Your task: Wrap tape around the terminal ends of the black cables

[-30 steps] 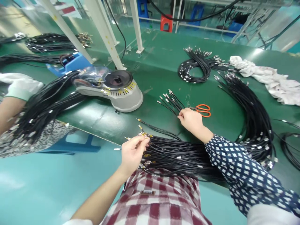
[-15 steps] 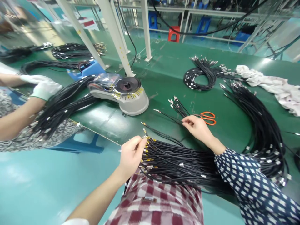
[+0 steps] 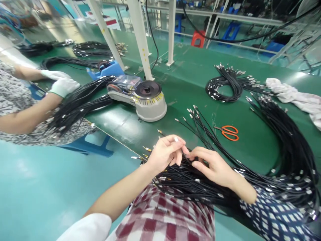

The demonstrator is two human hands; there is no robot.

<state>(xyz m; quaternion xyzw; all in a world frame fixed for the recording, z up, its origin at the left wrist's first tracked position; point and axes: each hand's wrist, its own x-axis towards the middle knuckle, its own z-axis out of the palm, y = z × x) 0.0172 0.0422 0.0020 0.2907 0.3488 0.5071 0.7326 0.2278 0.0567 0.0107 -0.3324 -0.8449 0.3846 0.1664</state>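
My left hand (image 3: 167,152) is closed in a pinch on a thin black cable (image 3: 186,156); a small white tag (image 3: 176,139) shows at its fingertips. My right hand (image 3: 215,165) is closed on the same cable just to the right, its fingertips partly hiding it. Below both hands lies a thick bundle of black cables (image 3: 198,189), with yellow and white marks near its left ends. Just beyond my hands, several separate cables (image 3: 198,124) point their metal ends away from me. Orange-handled scissors (image 3: 229,133) lie to the right of these.
A round grey tape dispenser (image 3: 150,108) stands left of centre. At far left, a co-worker's gloved hands (image 3: 64,85) rest on another cable bundle (image 3: 75,112). Coiled cables (image 3: 224,90), a long curved bundle (image 3: 288,134) and a white cloth (image 3: 288,93) lie right. White posts (image 3: 141,43) rise behind.
My right hand has moved back from beside the scissors to the bundle. My left hand has shifted right from the yellow-marked ends, and both now meet on one cable. The view has turned slightly left.
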